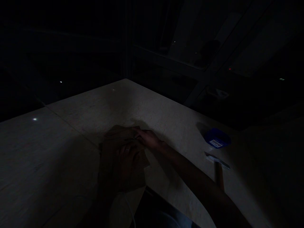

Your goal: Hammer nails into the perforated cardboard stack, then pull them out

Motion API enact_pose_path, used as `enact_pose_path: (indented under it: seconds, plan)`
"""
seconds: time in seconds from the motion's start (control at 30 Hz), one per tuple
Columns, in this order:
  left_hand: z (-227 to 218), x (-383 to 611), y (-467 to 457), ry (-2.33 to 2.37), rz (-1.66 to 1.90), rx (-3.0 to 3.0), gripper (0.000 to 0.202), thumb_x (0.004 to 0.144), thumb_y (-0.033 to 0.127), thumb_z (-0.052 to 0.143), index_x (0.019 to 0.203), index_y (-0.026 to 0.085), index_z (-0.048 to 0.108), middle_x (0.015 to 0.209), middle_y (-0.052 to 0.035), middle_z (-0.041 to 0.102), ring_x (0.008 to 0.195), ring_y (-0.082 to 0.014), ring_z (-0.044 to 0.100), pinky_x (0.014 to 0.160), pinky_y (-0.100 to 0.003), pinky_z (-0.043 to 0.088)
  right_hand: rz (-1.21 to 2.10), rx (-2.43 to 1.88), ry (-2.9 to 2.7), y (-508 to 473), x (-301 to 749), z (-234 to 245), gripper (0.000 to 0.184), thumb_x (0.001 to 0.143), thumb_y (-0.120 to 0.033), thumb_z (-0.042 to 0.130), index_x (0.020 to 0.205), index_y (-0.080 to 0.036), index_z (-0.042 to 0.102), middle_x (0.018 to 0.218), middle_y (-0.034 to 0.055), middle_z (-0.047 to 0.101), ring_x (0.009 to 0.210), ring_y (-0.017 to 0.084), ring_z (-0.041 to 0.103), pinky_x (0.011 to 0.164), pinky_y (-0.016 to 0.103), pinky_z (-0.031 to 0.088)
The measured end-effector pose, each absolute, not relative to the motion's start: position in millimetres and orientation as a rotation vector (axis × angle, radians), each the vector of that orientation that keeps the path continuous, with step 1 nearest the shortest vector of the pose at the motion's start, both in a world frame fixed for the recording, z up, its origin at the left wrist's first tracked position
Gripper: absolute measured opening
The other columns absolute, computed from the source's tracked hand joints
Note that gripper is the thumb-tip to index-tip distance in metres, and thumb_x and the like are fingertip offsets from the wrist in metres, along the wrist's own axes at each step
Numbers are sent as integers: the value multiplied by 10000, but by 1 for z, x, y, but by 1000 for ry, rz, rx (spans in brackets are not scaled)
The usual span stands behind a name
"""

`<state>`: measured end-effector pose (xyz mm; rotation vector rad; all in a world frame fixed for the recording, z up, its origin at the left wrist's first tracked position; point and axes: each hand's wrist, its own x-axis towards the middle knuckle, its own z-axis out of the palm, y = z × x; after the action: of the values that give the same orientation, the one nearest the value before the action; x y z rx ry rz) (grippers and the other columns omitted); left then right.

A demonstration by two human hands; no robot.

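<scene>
The scene is very dark. A flat brown piece, like cardboard or folded paper (113, 136), lies on a pale table (78, 117) in front of me. My left hand (124, 160), a ring on one finger, rests flat on top of it with fingers spread. My right hand (148, 138) reaches in from the right and touches the piece's far right edge, fingers curled at that edge. Whether those fingers pinch the edge is hard to make out.
A small blue container with a white label (217, 139) stands on the table at the right. Next to it lies a hammer-like tool with a wooden handle (218, 171). A thin white cord (129, 205) runs near the table's front edge. Dark shelving stands behind.
</scene>
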<state>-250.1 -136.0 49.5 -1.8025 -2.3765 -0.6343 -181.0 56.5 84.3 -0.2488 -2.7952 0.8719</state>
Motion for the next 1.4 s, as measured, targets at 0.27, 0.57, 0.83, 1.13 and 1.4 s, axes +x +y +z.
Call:
enact_pose_path:
  seconds: [0.27, 0.57, 0.83, 1.13, 1.4]
  plan:
    - [49, -252, -136, -2364, -600, -1810, 266, 958, 272, 520, 1160, 269, 694, 1343, -80, 647, 1222, -314, 545, 1047, -530, 412, 1114, -375, -2458, 60, -185, 74, 488, 862, -173, 693, 1337, -230, 597, 1004, 22, 780, 994, 185, 728, 942, 325, 529]
    - [49, -251, -137, -2379, -603, -1777, 287, 986, 316, 483, 1173, 247, 689, 1324, -91, 660, 1229, -318, 552, 1061, -529, 413, 1026, -777, -2279, 101, -171, 53, 160, 791, -134, 632, 872, -209, 748, 847, 24, 774, 828, 219, 743, 818, 359, 580]
    - [45, -251, -136, -2384, -619, -1782, 292, 995, 316, 478, 1188, 233, 681, 1324, -101, 657, 1233, -315, 544, 1067, -535, 409, 958, -788, -2365, 91, -170, 54, 276, 811, -71, 607, 921, -255, 780, 948, 18, 790, 940, 241, 739, 921, 397, 549]
    - [51, -251, -136, -2384, -631, -1811, 253, 970, 275, 533, 1168, 251, 689, 1344, -86, 644, 1244, -307, 547, 1083, -525, 415, 844, -502, -2658, 52, -178, 97, 192, 952, -279, 651, 1088, -208, 766, 1101, 95, 747, 1038, 234, 693, 922, 342, 523]
    - [47, -250, -135, -2370, -769, -1811, 286, 976, 245, 506, 1211, 240, 668, 1326, -82, 651, 1240, -283, 550, 1103, -512, 417, 578, -518, -3032, 34, -189, 110, 270, 1023, -221, 499, 1074, -215, 764, 1155, 91, 731, 1068, 212, 677, 933, 299, 492]
